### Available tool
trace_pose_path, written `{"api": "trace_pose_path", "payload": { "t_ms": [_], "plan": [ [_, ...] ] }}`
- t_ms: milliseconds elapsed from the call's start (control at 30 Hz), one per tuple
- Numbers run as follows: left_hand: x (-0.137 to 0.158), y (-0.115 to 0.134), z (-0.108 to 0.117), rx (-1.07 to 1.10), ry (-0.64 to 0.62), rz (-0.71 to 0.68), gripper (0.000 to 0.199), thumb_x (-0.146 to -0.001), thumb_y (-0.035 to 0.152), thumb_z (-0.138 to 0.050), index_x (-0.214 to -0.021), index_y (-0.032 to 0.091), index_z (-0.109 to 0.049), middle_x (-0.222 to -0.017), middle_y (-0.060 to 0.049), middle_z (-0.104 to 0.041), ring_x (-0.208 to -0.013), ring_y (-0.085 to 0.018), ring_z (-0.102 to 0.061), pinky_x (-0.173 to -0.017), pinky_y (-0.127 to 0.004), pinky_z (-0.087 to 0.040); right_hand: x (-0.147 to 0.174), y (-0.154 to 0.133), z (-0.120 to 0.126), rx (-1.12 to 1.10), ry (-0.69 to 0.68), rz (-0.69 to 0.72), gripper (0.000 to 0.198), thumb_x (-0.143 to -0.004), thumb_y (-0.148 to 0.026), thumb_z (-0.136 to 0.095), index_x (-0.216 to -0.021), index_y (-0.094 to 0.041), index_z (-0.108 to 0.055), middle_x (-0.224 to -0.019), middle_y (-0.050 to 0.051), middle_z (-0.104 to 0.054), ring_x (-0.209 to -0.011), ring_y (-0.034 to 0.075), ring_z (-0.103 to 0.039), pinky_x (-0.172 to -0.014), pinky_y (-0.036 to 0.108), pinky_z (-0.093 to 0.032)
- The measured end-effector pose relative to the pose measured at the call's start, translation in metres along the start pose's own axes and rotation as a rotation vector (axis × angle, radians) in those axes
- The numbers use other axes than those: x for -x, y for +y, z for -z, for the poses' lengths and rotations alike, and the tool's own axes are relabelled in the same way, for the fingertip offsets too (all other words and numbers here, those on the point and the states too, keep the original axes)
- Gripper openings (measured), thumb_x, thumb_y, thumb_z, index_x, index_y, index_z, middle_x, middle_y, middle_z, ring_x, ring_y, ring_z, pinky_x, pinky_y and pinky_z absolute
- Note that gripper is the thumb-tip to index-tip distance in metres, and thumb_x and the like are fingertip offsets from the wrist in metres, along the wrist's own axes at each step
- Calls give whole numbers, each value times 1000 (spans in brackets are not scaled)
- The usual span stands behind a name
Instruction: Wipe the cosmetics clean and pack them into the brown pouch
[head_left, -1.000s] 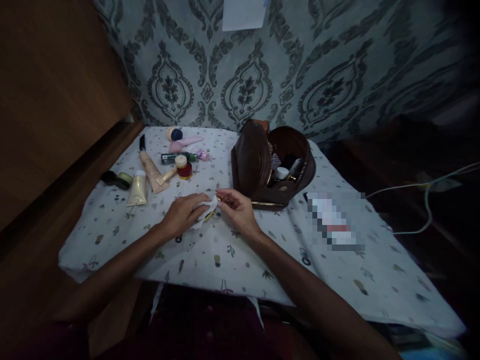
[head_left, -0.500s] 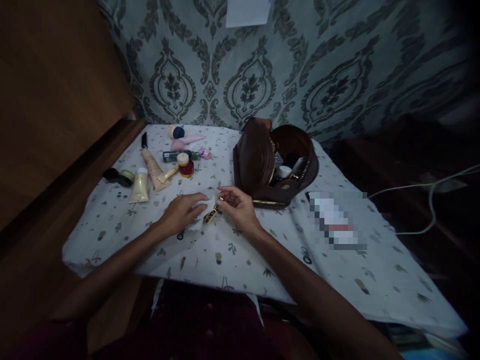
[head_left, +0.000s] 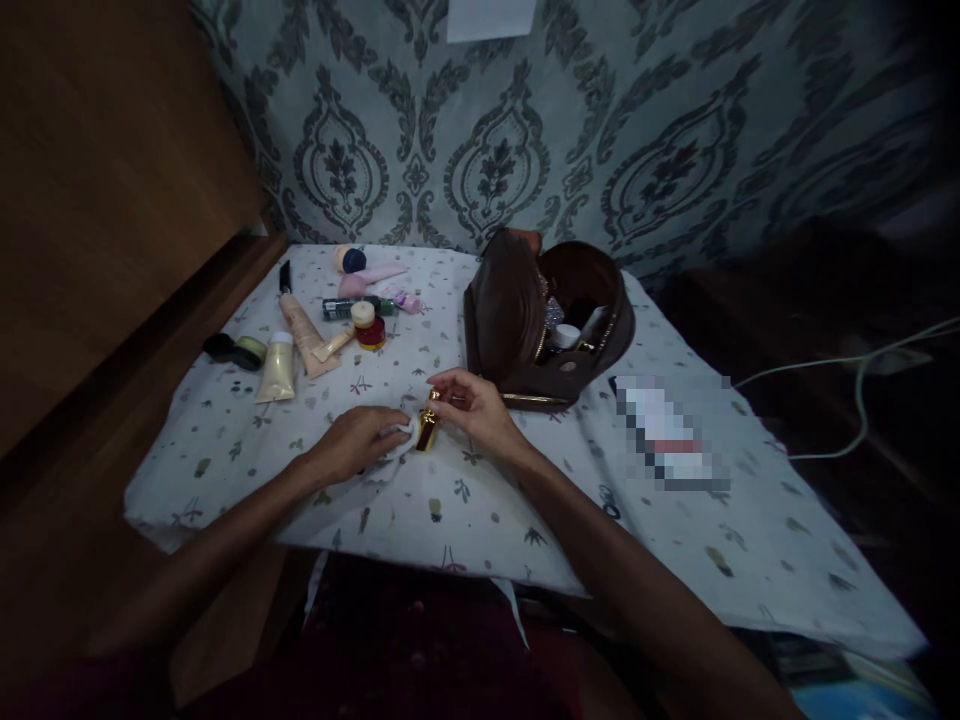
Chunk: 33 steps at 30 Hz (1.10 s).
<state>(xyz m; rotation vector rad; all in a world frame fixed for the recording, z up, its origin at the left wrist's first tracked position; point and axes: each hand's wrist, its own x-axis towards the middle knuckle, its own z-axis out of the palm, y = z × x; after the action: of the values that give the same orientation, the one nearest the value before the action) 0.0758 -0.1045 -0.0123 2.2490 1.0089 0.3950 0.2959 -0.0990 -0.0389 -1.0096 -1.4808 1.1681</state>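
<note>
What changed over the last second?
The left hand drew the crumpled white tissue back leftward, exposing more of the small gold-and-dark-red container, which the right hand still holds by its gold top. Unmoved: open dark-brown leather bag, pale-yellow white-capped tube.

The cap of the gold-and-dark bottle is being partly covered by the right hand, and part of the white wipe is being hidden by the left hand. The lower part of the white-topped container is being screened by the brown bag. A flat object is being blurred by pixel blocks; the white sheet is being cut off above.
</note>
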Motion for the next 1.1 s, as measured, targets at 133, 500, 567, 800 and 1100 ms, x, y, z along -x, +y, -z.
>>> {"api": "trace_pose_path", "payload": {
  "t_ms": [133, 500, 567, 800, 1100],
  "plan": [
    [-4, 4, 3, -21, 61, 27, 30, -95, 36, -51, -114, 20, -68, -107, -6, -74, -92, -21, -67, -84, -32, -49, -1, 1, 3, -50, -75, -72, 35, -69, -40, -81, -90, -18, -63, -72, -3, -60, -62, 11, -55, -62, 25, -46],
    [-9, -7, 2, 193, -13, 4, 42, -94, 46, -50, -120, 16, -66, -96, -3, -72, -75, -16, -60, -71, -26, -46, 2, -16, 15, -146, -235, -44, 35, -74, -41, -81, -91, -19, -61, -77, -2, -63, -67, 11, -60, -64, 23, -48],
    [-6, -9, 2, 177, -61, -16, 40, -95, 45, -48, -112, 15, -68, -89, -2, -69, -74, -16, -58, -70, -25, -45, 1, -16, 17, -142, -243, -43, 35, -74, -41, -81, -92, -18, -61, -76, -2, -63, -67, 10, -60, -64, 23, -48],
    [-4, 1, 3, 465, -25, 168, 49, -90, 61, -51, -104, 16, -66, -80, 0, -62, -67, -14, -52, -58, -22, -41, -2, -15, 20, -257, -179, -1, 34, -73, -36, -83, -90, -20, -58, -79, -2, -65, -64, 10, -62, -60, 22, -51],
    [-10, 34, -3, 1088, 133, 467, 74, -63, 65, -79, -115, 16, -64, -66, 4, -56, -45, -6, -40, -38, -17, -22, 2, -13, -2, -380, -58, -36, 43, -68, -44, -85, -84, -21, -52, -78, -3, -64, -65, 11, -65, -62, 26, -56]
  ]
}}
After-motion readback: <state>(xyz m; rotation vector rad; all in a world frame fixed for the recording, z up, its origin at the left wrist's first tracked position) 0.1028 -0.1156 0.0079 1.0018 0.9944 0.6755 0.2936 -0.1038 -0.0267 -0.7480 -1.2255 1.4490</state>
